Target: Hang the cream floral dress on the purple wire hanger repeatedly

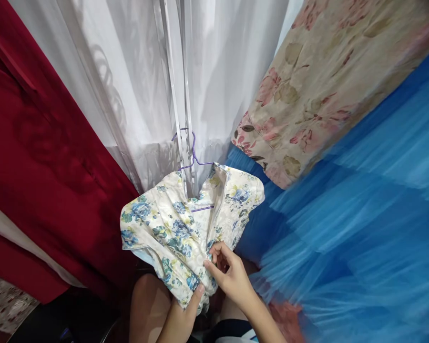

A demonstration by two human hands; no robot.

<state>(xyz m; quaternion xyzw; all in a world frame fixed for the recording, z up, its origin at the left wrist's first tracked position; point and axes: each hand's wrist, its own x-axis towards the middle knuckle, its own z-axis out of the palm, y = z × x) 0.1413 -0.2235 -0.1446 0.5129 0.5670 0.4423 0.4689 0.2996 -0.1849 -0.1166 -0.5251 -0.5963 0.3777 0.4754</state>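
A white blouse with blue and yellow flowers [178,228] hangs on a purple wire hanger [194,155], low in the middle of the view. At its lower hem, my left hand [184,312] grips the cloth, the thumb on the front and the other fingers hidden behind. My right hand [229,271] pinches the blouse's front edge below the V-shaped neck, thumb and fingers curled together. Part of the hanger's lower bar shows inside the neck opening. Two narrow white strips [175,71] run down behind the hanger's hook.
White curtain-like cloth [229,62] fills the back. Dark red fabric [57,157] hangs at left. To the right are a beige garment with pink flowers [289,114] and layered blue tulle [343,228]. My bare knee [146,300] is below the blouse; a black rounded surface [67,319] lies at lower left.
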